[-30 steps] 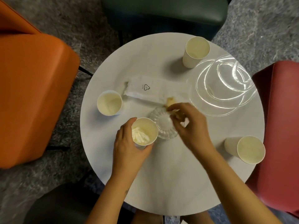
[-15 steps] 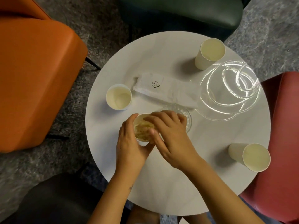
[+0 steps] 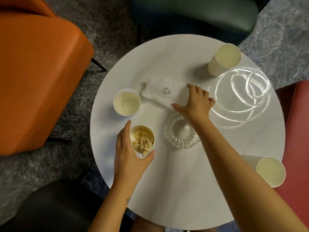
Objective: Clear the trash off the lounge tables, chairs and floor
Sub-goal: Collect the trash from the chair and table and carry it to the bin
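Plastic wrapper [image 3: 160, 92]: light, limp, slick film lying flat mid-desk [image 3: 175, 190], just far of the glass dish [image 3: 181, 133]. Probably best scrunched or pinched at one end. Right grip [image 3: 195, 101] is spread wide on its right end, nothing held. Left grip [image 3: 127, 153] wraps the scrap cup [image 3: 143, 139], near left; soft paper wall, squeeze lightly. Count: one wrapper, one dish, four cups. Three look empty: left cup [image 3: 127, 102], far-right cup [image 3: 225, 58], near-right cup [image 3: 270, 171].

Obs: the right end of the wrapper [image 3: 160, 92] lies under the right hand [image 3: 194, 102]; pinch or plain touch, cannot tell. The forearm crosses the right rim of the glass dish [image 3: 178, 131]. The left hand [image 3: 128, 154] hides the near-left wall of the scrap cup [image 3: 142, 139]. The orange chair [image 3: 33, 72], green chair [image 3: 192, 12] and red chair [image 3: 299, 148] run off the frame edges.
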A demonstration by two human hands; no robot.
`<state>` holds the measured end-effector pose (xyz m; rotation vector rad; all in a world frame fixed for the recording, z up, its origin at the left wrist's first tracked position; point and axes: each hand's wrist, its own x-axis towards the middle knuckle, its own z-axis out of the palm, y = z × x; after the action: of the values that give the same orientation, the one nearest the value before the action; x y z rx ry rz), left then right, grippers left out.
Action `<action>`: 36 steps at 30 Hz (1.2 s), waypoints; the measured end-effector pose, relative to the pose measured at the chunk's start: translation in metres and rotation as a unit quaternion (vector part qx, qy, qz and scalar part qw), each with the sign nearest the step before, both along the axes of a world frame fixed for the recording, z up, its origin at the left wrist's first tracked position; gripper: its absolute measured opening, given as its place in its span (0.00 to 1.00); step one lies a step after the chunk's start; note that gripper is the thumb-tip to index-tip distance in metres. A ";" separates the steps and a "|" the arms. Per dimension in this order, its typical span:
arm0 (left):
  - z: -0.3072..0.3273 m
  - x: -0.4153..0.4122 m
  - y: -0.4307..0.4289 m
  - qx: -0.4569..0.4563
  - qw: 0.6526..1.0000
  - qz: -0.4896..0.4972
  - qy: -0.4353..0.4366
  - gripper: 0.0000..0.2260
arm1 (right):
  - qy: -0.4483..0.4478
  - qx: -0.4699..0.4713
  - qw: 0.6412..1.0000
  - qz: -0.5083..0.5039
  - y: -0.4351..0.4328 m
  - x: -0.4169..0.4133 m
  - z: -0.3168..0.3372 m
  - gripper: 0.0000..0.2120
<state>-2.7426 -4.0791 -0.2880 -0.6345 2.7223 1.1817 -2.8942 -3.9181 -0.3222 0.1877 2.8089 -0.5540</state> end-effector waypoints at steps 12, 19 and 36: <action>0.059 -0.032 0.015 -0.045 0.985 -0.070 0.153 0.28 | 0.134 -0.154 0.979 -0.013 0.010 0.022 0.056 0.01; 0.073 -0.054 0.052 0.066 0.986 -0.121 0.092 0.30 | 0.057 -0.470 0.880 0.035 0.024 0.057 0.107 0.08; 0.073 -0.029 0.006 0.045 0.976 -0.037 0.211 0.02 | -0.056 -0.503 0.859 0.075 -0.008 0.077 0.096 0.10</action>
<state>-2.7718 -4.0729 -0.2154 -0.2913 2.9690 1.5657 -2.8177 -3.9262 -0.2263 -0.2055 2.0338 -1.7665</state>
